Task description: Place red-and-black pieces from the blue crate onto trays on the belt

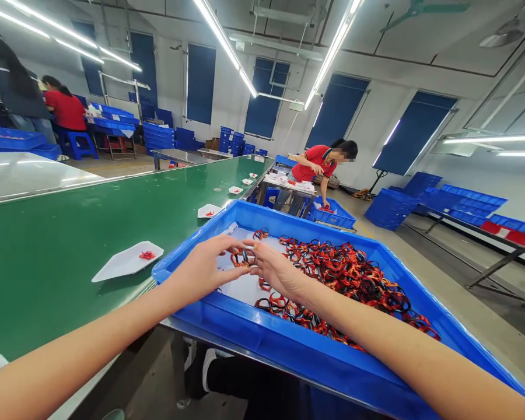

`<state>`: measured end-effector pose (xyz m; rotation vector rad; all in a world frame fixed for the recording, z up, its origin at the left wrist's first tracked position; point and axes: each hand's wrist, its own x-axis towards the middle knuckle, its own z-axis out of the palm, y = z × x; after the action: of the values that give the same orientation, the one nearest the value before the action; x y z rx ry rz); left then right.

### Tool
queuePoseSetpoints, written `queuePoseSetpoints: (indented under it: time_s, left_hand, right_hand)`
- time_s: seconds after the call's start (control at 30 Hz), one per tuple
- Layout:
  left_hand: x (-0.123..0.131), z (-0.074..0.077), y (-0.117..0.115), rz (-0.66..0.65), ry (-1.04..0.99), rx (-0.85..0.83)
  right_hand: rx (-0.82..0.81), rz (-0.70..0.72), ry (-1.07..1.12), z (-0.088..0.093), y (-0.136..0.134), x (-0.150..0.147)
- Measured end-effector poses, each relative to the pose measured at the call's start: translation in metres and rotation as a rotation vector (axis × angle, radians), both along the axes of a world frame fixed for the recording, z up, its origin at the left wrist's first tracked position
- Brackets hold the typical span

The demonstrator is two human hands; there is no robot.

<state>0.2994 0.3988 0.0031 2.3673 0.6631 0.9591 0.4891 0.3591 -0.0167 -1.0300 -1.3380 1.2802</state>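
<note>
Over the left end of a blue plastic tray (249, 318), my left hand (203, 262) and my right hand (273, 268) meet at the fingertips. Between them is a small orange-and-black ring-shaped piece (236, 258) with a pale blue patch. Thumb and fingers of my left hand curve around it, and my right fingers press on its other side. A heap of similar ring-shaped pieces (341, 268) fills the middle and right of the tray, partly hidden by my right forearm. White lining (240, 289) shows beneath my hands.
To the left runs a green conveyor belt (70, 227) carrying white dishes, the nearest dish (122, 262) with small red pieces in it. Ahead, a person in red (315, 163) bends over another blue tray (343, 219). Stacked blue crates (391, 207) stand at the right.
</note>
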Motion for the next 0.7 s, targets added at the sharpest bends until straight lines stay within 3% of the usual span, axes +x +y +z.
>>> queuePoseSetpoints:
  time_s: [0.13, 0.2, 0.27, 0.43, 0.7]
  left_hand:
    - [-0.018, 0.001, 0.002, 0.112, -0.087, -0.145]
    - [-0.025, 0.001, 0.001, 0.127, -0.101, -0.133]
    - [-0.029, 0.0, -0.001, 0.14, -0.116, -0.11]
    - [-0.036, -0.003, -0.004, 0.161, -0.188, -0.127]
    - [-0.047, -0.002, -0.005, 0.195, -0.198, -0.217]
  right_hand:
    - [0.16, -0.241, -0.812, -0.022, 0.009, 0.024]
    - [0.23, -0.187, -1.128, -0.032, 0.011, 0.035]
    - [0.257, -0.116, -1.306, -0.037, 0.01, 0.041]
    - [0.148, -0.055, -1.473, -0.04, 0.006, 0.037]
    - [0.142, -0.038, -1.398, -0.043, 0.008, 0.041]
